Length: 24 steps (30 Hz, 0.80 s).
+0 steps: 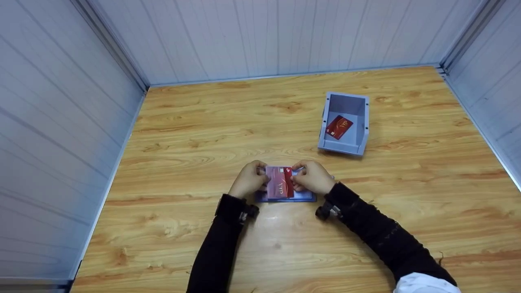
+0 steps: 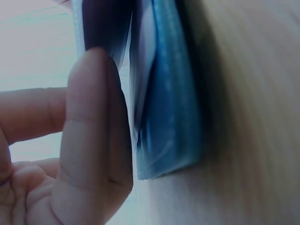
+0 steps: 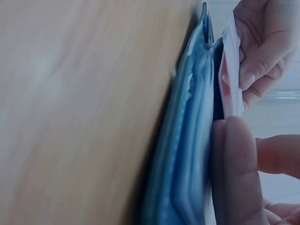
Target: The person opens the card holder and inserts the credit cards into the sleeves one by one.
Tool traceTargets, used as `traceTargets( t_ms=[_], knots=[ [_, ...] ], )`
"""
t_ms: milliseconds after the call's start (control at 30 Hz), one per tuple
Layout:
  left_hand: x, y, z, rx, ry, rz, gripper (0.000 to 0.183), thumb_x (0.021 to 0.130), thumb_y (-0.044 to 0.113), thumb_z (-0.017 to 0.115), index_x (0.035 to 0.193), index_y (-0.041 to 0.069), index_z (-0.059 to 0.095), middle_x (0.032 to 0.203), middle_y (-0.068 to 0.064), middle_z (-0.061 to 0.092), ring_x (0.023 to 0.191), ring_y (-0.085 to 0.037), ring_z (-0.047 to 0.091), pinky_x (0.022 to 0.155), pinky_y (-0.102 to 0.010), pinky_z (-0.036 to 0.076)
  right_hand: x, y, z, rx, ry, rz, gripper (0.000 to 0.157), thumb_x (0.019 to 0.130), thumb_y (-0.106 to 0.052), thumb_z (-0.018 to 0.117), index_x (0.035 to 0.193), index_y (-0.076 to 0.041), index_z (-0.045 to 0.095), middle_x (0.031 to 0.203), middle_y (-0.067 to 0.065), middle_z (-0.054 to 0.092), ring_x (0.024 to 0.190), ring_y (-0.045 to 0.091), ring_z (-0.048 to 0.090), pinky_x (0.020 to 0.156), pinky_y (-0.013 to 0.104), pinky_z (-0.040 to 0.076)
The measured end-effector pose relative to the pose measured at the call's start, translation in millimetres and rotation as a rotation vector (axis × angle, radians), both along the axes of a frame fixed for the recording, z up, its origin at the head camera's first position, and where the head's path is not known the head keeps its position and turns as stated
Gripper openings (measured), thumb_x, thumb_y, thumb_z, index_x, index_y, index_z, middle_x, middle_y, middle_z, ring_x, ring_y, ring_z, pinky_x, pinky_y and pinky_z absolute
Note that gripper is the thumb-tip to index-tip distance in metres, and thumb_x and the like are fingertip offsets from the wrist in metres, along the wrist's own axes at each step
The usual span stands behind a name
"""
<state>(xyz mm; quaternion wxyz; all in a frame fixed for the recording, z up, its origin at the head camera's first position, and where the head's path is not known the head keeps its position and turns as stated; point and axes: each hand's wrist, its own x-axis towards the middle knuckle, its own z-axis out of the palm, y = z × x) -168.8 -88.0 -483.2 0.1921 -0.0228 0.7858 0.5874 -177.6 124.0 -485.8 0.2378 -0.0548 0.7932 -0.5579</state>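
Observation:
A blue card holder [image 1: 307, 196] lies spread on the table in the head view, its layered edge [image 3: 180, 140] showing in the right wrist view. Over it, a red VIP card [image 1: 290, 185] sits mostly behind a cloudy see-through sleeve [image 1: 272, 192], with a bright red strip uncovered on the right. My left hand [image 1: 249, 179] pinches the sleeve's left edge between thumb and fingers. At the card's uncovered right edge, my right hand [image 1: 315, 178] pinches the card. The left wrist view shows my left thumb [image 2: 89, 136] beside the raised sleeve; some fingertips are hidden behind it.
A grey open-fronted bin [image 1: 344, 147] stands behind and to the right of my hands, with another red VIP card [image 1: 339, 127] inside. Pale panel walls [image 1: 252, 40] border the wooden table [image 1: 195, 134] at the back and both sides.

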Motion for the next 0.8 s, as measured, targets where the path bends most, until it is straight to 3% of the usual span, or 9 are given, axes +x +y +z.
traceTargets(
  t_ms=[467, 800],
  knots=[
    [1.3, 3.2, 1.8, -0.037, 0.04, 0.005, 0.033, 0.087, -0.006, 0.055, 0.12, -0.009, 0.055, 0.082, -0.004, 0.055, 0.062, -0.012, 0.059, 0.06, -0.028, 0.059, 2.3, -4.5, 1.3, -0.096, -0.085, -0.017, 0.042, 0.09, 0.004, 0.054, 0.131, 0.013, 0.049, 0.078, 0.003, 0.062, 0.063, 0.008, 0.065, 0.064, 0.022, 0.059],
    [2.2, 5.9, 4.6, -0.065, 0.059, 0.009, 0.034, 0.086, -0.007, 0.054, 0.119, -0.009, 0.058, 0.083, -0.005, 0.057, 0.07, -0.013, 0.061, 0.063, -0.027, 0.06, 2.6, -6.7, -0.9, -0.132, -0.095, -0.026, 0.044, 0.09, 0.005, 0.056, 0.131, 0.016, 0.047, 0.077, 0.003, 0.06, 0.061, 0.009, 0.064, 0.064, 0.021, 0.059]
  ],
)
